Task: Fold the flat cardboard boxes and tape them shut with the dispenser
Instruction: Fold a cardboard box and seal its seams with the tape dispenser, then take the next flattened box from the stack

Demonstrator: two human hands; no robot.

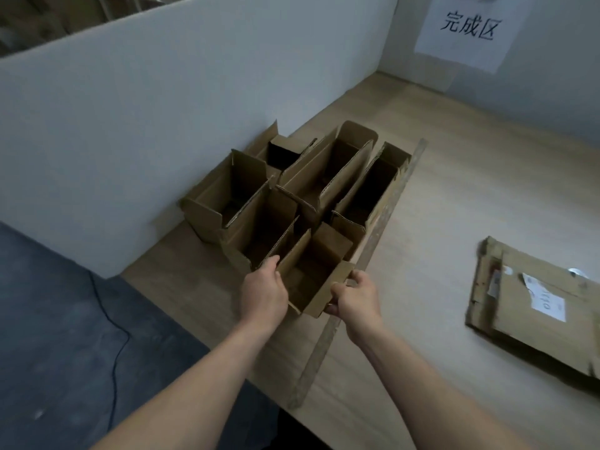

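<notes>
Several folded brown cardboard boxes (328, 177) stand open-topped in a cluster on the wooden table (454, 196), against the white partition. The nearest box (316, 254) sits at the cluster's front with its top flaps up. My left hand (264, 292) grips its left wall, fingers curled over the edge. My right hand (355, 295) holds the right front flap, thumb on top and fingers under it. No tape dispenser is in view.
A long worn wooden strip (373, 248) lies diagonally along the boxes' right side. A flattened stack of cardboard with white labels (532, 306) lies at the right. A white partition (162, 102) borders the left; a paper sign (467, 27) hangs on the back wall. A black cable (113, 336) runs on the floor.
</notes>
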